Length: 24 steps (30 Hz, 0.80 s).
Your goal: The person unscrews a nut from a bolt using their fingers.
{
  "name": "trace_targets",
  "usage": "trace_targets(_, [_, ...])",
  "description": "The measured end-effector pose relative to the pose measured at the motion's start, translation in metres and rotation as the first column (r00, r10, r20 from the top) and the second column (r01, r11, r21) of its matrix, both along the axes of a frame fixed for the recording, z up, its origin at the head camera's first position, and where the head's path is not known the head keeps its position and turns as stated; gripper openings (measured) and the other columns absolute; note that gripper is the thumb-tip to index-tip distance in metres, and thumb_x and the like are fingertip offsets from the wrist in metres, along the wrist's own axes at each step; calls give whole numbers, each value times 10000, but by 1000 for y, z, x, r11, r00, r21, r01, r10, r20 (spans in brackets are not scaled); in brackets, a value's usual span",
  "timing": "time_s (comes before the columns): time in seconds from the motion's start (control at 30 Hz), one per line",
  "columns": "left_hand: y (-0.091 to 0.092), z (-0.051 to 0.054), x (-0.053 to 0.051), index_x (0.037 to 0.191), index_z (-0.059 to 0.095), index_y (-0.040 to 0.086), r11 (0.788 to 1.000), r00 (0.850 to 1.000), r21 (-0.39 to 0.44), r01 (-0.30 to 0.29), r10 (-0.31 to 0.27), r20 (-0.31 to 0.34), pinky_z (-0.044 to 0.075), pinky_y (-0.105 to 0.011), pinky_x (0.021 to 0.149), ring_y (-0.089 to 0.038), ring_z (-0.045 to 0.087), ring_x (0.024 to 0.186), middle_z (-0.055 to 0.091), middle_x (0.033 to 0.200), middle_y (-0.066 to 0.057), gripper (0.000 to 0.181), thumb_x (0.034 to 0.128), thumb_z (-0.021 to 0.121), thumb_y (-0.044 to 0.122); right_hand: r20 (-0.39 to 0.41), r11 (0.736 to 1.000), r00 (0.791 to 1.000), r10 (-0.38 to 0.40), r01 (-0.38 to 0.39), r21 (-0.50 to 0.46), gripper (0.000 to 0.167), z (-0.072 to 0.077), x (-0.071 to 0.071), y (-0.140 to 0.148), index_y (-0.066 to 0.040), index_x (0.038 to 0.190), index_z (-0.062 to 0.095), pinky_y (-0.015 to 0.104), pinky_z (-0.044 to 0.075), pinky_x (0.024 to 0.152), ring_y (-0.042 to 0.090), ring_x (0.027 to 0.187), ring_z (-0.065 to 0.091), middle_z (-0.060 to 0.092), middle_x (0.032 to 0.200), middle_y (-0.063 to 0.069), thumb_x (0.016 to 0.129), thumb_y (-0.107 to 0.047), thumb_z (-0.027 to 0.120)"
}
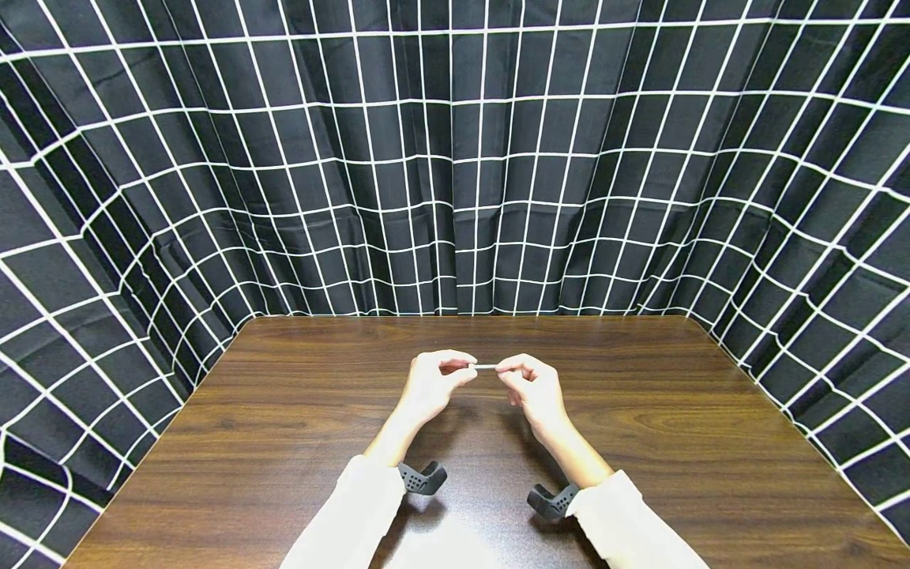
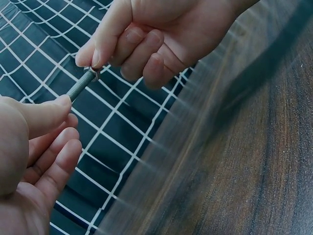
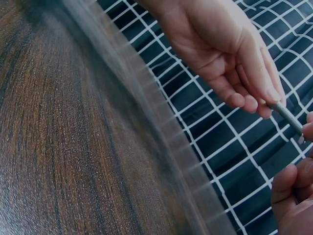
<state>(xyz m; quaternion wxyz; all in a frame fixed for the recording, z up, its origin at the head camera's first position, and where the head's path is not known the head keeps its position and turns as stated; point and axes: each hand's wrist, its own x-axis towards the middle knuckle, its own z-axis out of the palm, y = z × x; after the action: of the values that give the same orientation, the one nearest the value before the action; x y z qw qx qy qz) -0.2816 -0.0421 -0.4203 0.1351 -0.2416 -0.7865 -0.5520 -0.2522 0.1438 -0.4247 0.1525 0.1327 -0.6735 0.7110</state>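
A threaded metal bolt (image 2: 82, 85) spans the space between the two hands, held up above the table. The left hand (image 1: 430, 387) pinches one end of it between thumb and fingertips; that end is hidden under the fingers. At the other end, a small shiny nut (image 2: 95, 73) shows partly, and the right hand (image 1: 536, 391) pinches it with thumb and index finger. The right hand's other fingers (image 2: 142, 54) curl inward. In the right wrist view the bolt (image 3: 288, 117) leads from the left hand (image 3: 230, 49) to the right hand (image 3: 298, 196) at the image edge.
A brown wood-grain table (image 1: 284, 395) lies beneath both hands. Black curtains with a white grid (image 1: 455, 158) surround its back and sides. Dark grey wrist mounts (image 1: 423, 478) sit at both white sleeve cuffs.
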Motion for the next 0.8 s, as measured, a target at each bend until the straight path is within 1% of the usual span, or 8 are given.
trace_targets(0.07, [0, 0, 0, 977, 738, 17, 1000, 1000, 7, 5, -5, 2, 525, -248, 699, -90, 673, 774, 734, 860, -14, 171, 815, 758, 69, -6, 1000, 1000, 3, -3, -2, 76, 0, 0, 0, 147, 915, 621, 219, 325, 430, 65, 423, 391, 437, 498, -47, 848, 126, 593])
trace_targets(0.2, [0, 1, 1, 974, 740, 27, 1000, 1000, 9, 8, -8, 4, 522, -248, 692, -90, 671, 768, 733, 857, -12, 165, 816, 756, 73, 2, 1000, 1000, 1, -1, -29, 118, 2, 1, 0, 156, 975, 611, 216, 343, 438, 69, 423, 385, 427, 507, -42, 876, 90, 603])
trace_targets(0.37, [1, 1, 1, 963, 749, 66, 1000, 1000, -2, -4, 4, 10, 515, -248, 697, -86, 675, 783, 734, 856, 8, 151, 812, 756, 79, 53, 998, 998, -31, 34, -58, 190, 3, 0, -1, 152, 1046, 600, 210, 365, 442, 68, 420, 373, 426, 520, -29, 924, 6, 606])
trace_targets(0.47, [1, 2, 2, 957, 749, 66, 1000, 1000, 8, 6, -6, 4, 525, -269, 709, -99, 677, 783, 734, 854, -2, 148, 809, 757, 69, 83, 997, 995, -53, 58, -52, 202, 2, -1, -1, 150, 1052, 600, 202, 351, 434, 68, 415, 372, 429, 517, -24, 943, -20, 593])
trace_targets(0.57, [1, 3, 3, 952, 748, 63, 1000, 1000, 16, 15, -15, -5, 536, -310, 720, -97, 676, 776, 734, 851, -11, 148, 804, 758, 57, 148, 995, 984, -97, 96, 14, 204, 1, -3, -1, 81, 967, 639, 208, 347, 428, 80, 410, 372, 411, 495, -25, 962, -120, 603])
trace_targets(0.63, [0, 4, 4, 951, 749, 65, 1000, 1000, 14, 16, -16, -5, 542, -348, 726, -98, 676, 773, 733, 850, -10, 150, 802, 761, 53, 195, 991, 973, -122, 110, 71, 262, 0, -3, -1, 50, 913, 657, 219, 348, 424, 93, 406, 369, 401, 479, -24, 968, -200, 603])
trace_targets(0.73, [0, 4, 4, 957, 750, 72, 1000, 1000, 10, 15, -15, 6, 541, -368, 728, -101, 677, 773, 734, 854, -6, 150, 807, 760, 58, 257, 985, 957, -134, 101, 136, 369, 1, -2, 0, 39, 856, 671, 234, 354, 420, 104, 408, 362, 401, 471, -23, 977, -299, 584])
trace_targets(0.8, [0, 4, 4, 964, 751, 83, 1000, 1000, -6, 15, -14, 14, 537, -336, 720, -99, 677, 773, 734, 856, 5, 149, 816, 760, 72, 285, 986, 951, -122, 83, 145, 415, 3, -1, 0, 75, 872, 673, 239, 356, 419, 103, 403, 358, 420, 469, -18, 984, -312, 570])
